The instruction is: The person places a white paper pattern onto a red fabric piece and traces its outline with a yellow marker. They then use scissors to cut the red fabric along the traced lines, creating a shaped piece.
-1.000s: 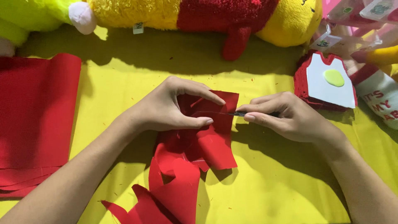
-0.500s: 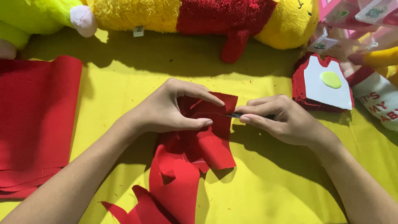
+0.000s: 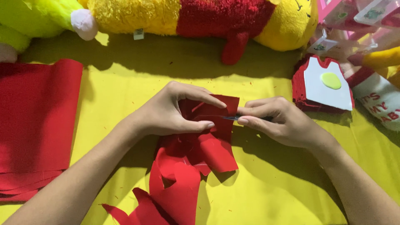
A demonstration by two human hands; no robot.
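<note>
Felt piece (image 3: 212, 137) was plain red, same as the folded felt stack (image 3: 35, 125). Table cover (image 3: 266, 183) solid yellow; plush toy (image 3: 196, 18) yellow with red middle. Shirt-shaped template (image 3: 325, 85) white with a lime-green dot

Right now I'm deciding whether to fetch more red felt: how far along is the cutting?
Partway. Done: a stack of cut red shapes under a white template at the right, and trimmed offcuts below the hands. In hand: the left hand pinches a red felt piece while the right hand works a thin dark tool into it. Left: folded red felt lies uncut at the left.
</note>
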